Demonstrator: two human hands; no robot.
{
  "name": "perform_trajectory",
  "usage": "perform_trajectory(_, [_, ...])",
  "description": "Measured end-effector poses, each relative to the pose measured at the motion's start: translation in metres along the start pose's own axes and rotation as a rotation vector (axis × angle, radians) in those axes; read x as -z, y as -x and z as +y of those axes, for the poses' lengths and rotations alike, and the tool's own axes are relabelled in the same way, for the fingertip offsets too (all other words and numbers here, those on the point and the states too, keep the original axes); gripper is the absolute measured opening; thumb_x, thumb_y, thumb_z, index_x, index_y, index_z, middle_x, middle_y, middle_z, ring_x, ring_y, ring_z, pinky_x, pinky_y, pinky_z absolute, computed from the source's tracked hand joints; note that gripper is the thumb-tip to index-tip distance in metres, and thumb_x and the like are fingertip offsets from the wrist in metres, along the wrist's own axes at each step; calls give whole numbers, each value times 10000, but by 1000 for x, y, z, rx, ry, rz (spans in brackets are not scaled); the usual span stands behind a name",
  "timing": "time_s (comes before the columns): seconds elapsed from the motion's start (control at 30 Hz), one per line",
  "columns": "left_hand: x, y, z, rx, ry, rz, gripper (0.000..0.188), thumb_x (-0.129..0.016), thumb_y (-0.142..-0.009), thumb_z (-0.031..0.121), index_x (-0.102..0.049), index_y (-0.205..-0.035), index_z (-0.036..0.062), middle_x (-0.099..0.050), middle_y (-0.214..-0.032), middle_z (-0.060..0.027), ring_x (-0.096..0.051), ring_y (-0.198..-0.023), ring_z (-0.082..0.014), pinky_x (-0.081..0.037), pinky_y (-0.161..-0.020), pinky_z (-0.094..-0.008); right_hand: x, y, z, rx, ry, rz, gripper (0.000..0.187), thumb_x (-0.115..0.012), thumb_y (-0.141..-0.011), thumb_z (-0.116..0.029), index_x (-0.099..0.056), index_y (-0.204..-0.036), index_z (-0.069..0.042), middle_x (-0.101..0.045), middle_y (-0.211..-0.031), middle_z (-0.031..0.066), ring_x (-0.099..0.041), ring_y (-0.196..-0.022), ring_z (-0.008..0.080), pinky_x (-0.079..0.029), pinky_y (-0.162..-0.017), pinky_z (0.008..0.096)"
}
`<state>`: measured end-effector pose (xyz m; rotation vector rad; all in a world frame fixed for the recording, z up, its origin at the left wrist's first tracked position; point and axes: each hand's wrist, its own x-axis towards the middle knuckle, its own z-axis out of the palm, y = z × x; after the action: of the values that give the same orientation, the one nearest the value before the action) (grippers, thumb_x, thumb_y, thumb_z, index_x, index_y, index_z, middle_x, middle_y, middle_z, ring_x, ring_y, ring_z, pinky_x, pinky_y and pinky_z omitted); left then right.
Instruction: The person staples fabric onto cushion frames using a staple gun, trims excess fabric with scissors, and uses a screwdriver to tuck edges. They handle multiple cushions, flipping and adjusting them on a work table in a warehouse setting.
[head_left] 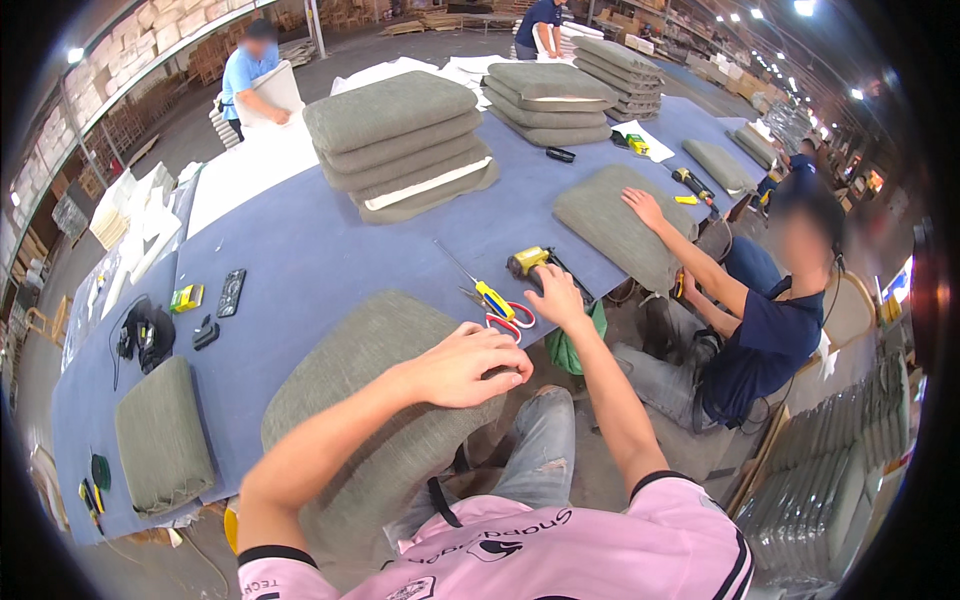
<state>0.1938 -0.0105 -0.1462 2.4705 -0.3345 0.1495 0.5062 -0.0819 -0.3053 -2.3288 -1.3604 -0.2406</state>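
The green cushion (350, 370) lies across the near edge of the desk (330, 260), partly overhanging toward the lap. The hands are apart: the left hand (465, 368) rests on the cushion's top, fingers loosely curled; the right hand (557, 298) is at the yellow-and-black power tool (530, 262), and whether its fingers close on it cannot be told.

Caution: the overhang could let the cushion slip off if support is lost. Red-handled scissors (511, 319) and a yellow-handled pointed tool (494, 300) lie between the hands; sliding the cushion against their points could snag its cover. A careless knock could send the power tool over the near edge.

Materials: the cushion is rounded, padded, covered in woven-looking fabric. Toward the far edge stands a stack of similar cushions (400, 130), one showing a white strip.
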Motion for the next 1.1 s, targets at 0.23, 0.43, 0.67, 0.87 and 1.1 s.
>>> perform_trajectory(0.23, [-38, 95, -119, 471, -653, 436, 433, -676, -1006, 313, -688, -1400, 134, -693, -1405, -152, -573, -1404, -381, -375, -1221, -559, 50, 155, -95, -20, -896, -267, 338, -781, -1000, -240, -737, -1268, -39, -739, -1272, 135, -722, -1136, 263, -581, -943, 384])
perform_trajectory(0.43, [-84, 161, -173, 762, -667, 666, 396, -607, -1041, 224, -685, -1419, 134, -637, -1556, -132, -485, -1535, -356, -277, -1316, -551, 146, 244, -165, 841, -2005, -1020, 383, -788, -1012, -271, -724, -1252, 20, -723, -1155, 141, -691, -916, 293, -548, -820, 414])
perform_trajectory(0.67, [-81, 160, -187, 758, -589, 704, 356, -602, -1045, 198, -711, -1381, 151, -657, -1545, -82, -503, -1529, -317, -303, -1303, -525, 199, 193, -215, 1188, -1755, -1175, 291, -680, -923, -49, -683, -1214, -36, -505, -862, 71, -580, -773, 282, -407, -677, 430])
perform_trajectory(0.87, [-84, 161, -189, 746, -586, 754, 333, -615, -1025, 196, -732, -1333, 147, -685, -1501, -88, -530, -1504, -309, -313, -1299, -526, 200, 196, -223, 1162, -1669, -1075, 108, -681, -950, -108, -600, -988, -48, -497, -868, 66, -577, -785, 279, -426, -680, 422])
perform_trajectory(1.1, [-86, 168, -196, 745, -636, 750, 317, -622, -1039, 219, -746, -1325, 156, -695, -1496, -70, -548, -1492, -311, -335, -1280, -516, 193, 229, -222, 595, -2166, -626, 624, -460, -1189, -408, -611, -767, 27, -682, -835, 210, -652, -726, 365, -528, -648, 462])
